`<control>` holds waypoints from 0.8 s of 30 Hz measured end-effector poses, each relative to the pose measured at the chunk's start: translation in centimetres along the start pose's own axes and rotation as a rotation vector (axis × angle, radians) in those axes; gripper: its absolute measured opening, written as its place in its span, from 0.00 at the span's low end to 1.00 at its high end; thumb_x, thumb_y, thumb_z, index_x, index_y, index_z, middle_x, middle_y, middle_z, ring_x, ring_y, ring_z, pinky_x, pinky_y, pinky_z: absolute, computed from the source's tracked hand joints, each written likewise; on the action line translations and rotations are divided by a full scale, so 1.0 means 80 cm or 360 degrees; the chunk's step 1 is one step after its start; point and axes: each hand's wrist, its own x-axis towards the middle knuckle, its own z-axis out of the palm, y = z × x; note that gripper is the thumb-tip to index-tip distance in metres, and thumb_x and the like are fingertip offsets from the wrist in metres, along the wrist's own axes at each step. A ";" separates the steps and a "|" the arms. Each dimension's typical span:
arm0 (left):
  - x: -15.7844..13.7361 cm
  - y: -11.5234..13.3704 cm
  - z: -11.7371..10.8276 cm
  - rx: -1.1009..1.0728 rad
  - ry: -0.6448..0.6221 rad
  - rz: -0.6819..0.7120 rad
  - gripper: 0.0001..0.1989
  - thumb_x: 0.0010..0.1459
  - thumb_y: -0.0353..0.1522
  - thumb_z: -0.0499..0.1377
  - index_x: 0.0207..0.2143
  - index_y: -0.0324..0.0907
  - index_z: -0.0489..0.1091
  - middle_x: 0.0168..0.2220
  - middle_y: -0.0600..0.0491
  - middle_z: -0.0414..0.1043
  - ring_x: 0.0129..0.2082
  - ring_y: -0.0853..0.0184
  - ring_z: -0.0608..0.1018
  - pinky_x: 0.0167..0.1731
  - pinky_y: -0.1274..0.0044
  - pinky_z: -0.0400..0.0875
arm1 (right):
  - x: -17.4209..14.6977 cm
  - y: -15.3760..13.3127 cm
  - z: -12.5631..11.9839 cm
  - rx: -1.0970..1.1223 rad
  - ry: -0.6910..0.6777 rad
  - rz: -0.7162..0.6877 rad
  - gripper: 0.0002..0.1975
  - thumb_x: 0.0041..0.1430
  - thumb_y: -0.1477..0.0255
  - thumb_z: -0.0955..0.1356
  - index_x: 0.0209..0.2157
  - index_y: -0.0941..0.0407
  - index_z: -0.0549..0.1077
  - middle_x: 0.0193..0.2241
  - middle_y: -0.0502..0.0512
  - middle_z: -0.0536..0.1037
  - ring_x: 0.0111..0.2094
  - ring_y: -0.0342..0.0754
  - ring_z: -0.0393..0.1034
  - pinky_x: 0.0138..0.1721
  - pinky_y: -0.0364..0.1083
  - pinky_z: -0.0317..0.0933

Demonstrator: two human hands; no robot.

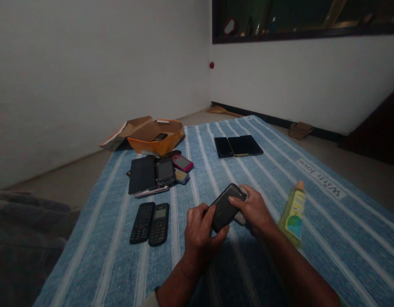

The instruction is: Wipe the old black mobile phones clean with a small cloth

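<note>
Both hands grip one dark mobile phone (pixel 228 208), tilted above the striped cloth. My left hand (pixel 201 230) is closed round its lower left end. At the upper right end my right hand (pixel 252 209) is closed, thumb on the phone's dark face. A pale greyish cloth (pixel 240 218) shows partly beneath the phone, under my right fingers; most of it is hidden. To the left lie two keypad phones, one (pixel 142 222) beside the other (pixel 159 224). A bottle of yellow-green liquid (pixel 293 216) lies right of my right hand.
An open orange cardboard box (pixel 158 143) with a phone (pixel 160 137) inside stands at the back left. Before it lies a pile of phones, including a pink one (pixel 183 162) and a black touchscreen one (pixel 165 171). Several dark phones (pixel 238 146) lie side by side farther back.
</note>
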 end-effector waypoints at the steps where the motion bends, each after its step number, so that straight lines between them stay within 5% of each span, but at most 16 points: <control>1: 0.000 0.000 0.000 -0.0005 0.0000 -0.0006 0.22 0.53 0.34 0.64 0.49 0.36 0.66 0.40 0.44 0.68 0.37 0.59 0.71 0.37 0.68 0.72 | 0.000 0.000 0.000 0.0032 -0.0012 0.0001 0.13 0.44 0.65 0.72 0.31 0.57 0.72 0.26 0.49 0.74 0.30 0.48 0.67 0.32 0.45 0.60; 8: 0.000 -0.002 0.000 -0.0010 -0.0006 -0.0015 0.23 0.53 0.34 0.64 0.49 0.35 0.66 0.40 0.43 0.67 0.38 0.59 0.71 0.38 0.67 0.72 | 0.000 0.007 -0.004 0.0165 -0.0090 0.0053 0.14 0.47 0.64 0.71 0.35 0.57 0.73 0.28 0.50 0.75 0.31 0.49 0.69 0.33 0.45 0.62; 18: -0.005 0.004 0.003 0.0020 -0.0049 -0.0075 0.24 0.52 0.34 0.64 0.51 0.37 0.66 0.41 0.44 0.68 0.39 0.58 0.71 0.38 0.67 0.72 | 0.001 0.004 0.003 -0.0431 0.0174 -0.0032 0.19 0.40 0.58 0.74 0.31 0.56 0.72 0.25 0.50 0.74 0.28 0.49 0.68 0.30 0.46 0.61; 24: -0.006 0.004 0.002 0.0010 -0.0079 -0.0089 0.25 0.53 0.36 0.64 0.51 0.38 0.65 0.41 0.44 0.68 0.39 0.58 0.71 0.38 0.67 0.72 | 0.001 0.002 0.001 -0.0033 0.0033 0.0052 0.14 0.44 0.61 0.72 0.28 0.56 0.71 0.23 0.48 0.72 0.26 0.46 0.66 0.28 0.44 0.59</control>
